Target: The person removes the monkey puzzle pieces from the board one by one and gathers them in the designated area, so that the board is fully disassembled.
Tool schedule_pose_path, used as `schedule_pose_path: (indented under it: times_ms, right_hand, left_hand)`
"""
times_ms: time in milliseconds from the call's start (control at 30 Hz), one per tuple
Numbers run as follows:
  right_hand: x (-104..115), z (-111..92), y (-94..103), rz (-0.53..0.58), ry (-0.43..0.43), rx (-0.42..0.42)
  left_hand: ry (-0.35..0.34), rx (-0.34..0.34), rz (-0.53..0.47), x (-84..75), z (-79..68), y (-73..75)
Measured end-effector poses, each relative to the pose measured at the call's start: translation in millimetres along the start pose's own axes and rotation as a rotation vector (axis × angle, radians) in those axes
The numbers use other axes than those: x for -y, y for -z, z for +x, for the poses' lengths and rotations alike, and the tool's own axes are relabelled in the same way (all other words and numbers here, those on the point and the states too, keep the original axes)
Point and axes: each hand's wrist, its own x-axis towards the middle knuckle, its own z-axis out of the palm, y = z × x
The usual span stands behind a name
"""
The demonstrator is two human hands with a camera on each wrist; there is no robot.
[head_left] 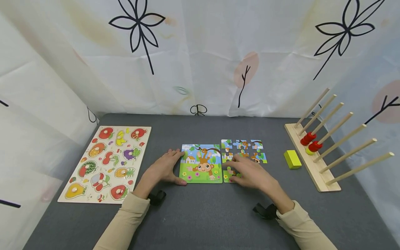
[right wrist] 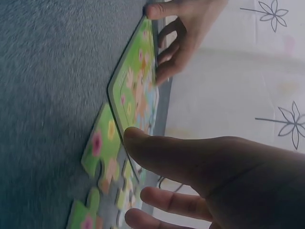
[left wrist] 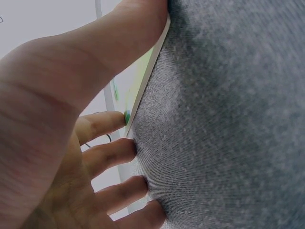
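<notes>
A square monkey picture puzzle board (head_left: 200, 175) lies flat on the dark grey table. Along its left side rests my left hand (head_left: 164, 168), fingers spread, with thumb and index fingertip touching the edge. Loose jigsaw pieces (head_left: 260, 157) with matching pictures lie in rows just right of the board. Over the nearer ones reaches my right hand (head_left: 250, 172), which partly hides them in the head view. In the right wrist view its thumb tip (right wrist: 136, 136) is right at the board's edge, close above a green flowered piece (right wrist: 98, 143), with the other fingers apart from the thumb.
On the left lies a fruit peg puzzle board (head_left: 106, 166). To the right stand a yellow block (head_left: 292, 159) and a wooden base with upright pegs (head_left: 331, 184), two of them carrying red and yellow beads. A white printed curtain (head_left: 212, 62) hangs behind the table.
</notes>
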Motion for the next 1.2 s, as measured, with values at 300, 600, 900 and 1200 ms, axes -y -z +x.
schedule_pose_path:
  times_ms: [300, 600, 900, 1200]
  right_hand:
    - [11, 14, -7.7, -0.016, 0.070, 0.016]
    - [21, 24, -17.8, -0.008, 0.072, 0.046]
    - [25, 33, -23.4, -0.052, 0.065, 0.089]
    - [28, 35, -23.8, -0.033, 0.034, 0.121]
  left_hand:
    - [-0.004, -0.014, -0.005, -0.9, -0.8, 1.6]
    - [-0.008, -0.015, -0.005, -1.3, -1.0, 2.4]
    - [0.000, -0.009, -0.006, -0.8, -0.1, 0.9]
    - [0.008, -0.005, -0.007, -0.6, 0.3, 0.3]
